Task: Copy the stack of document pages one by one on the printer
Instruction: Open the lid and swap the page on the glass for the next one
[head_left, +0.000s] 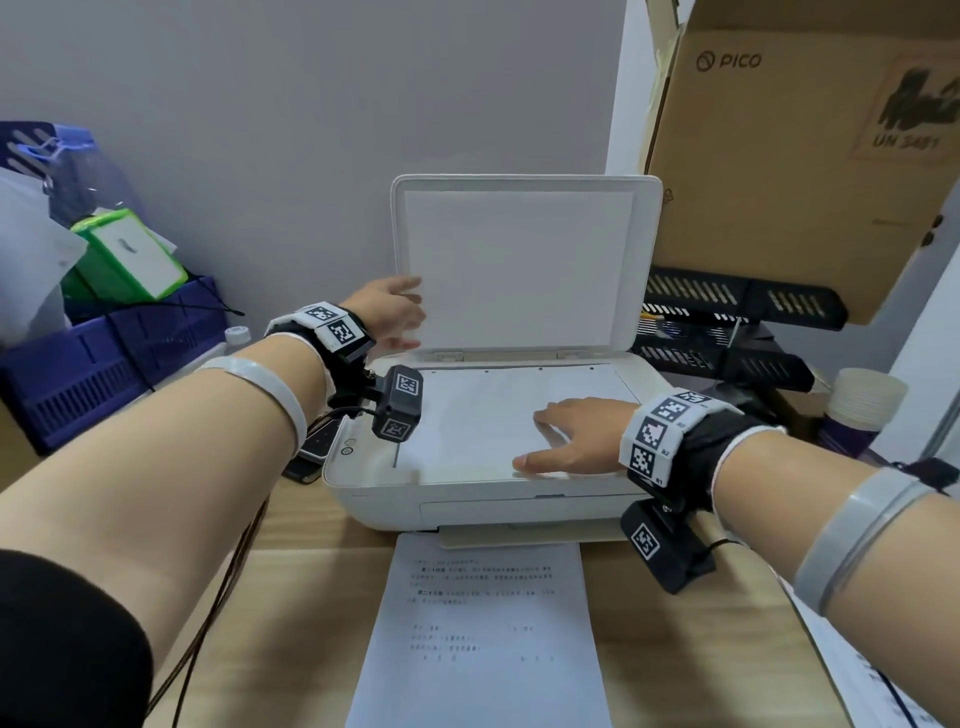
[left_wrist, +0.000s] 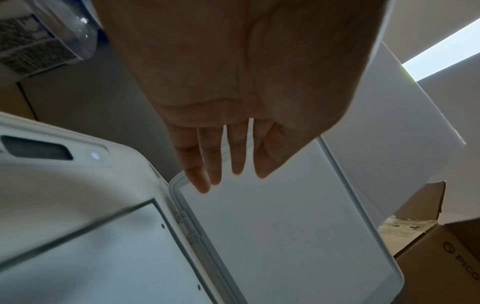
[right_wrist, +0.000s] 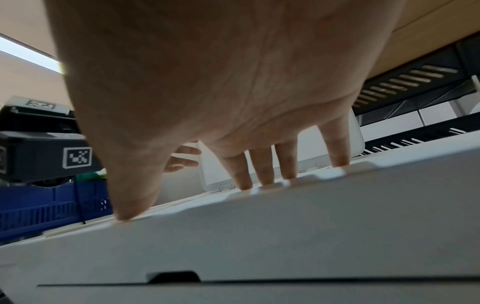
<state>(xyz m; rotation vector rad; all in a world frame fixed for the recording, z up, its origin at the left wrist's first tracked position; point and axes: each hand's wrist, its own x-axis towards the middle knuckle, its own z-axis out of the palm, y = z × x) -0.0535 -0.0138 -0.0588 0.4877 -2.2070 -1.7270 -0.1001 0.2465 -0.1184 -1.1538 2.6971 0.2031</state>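
A white printer sits on the wooden desk with its scanner lid standing open against the wall. A blank-side-up page lies on the scanner glass. My right hand lies flat on that page, fingers straight, fingertips pressing down. My left hand is open by the lid's left edge; in the left wrist view its straight fingers reach the lid near its corner. A printed page lies on the desk under the printer's front.
A blue crate with a green box stands at the left. Black mesh trays and a PICO cardboard box crowd the right. Paper cups stand at the far right. Cables run down the desk's left side.
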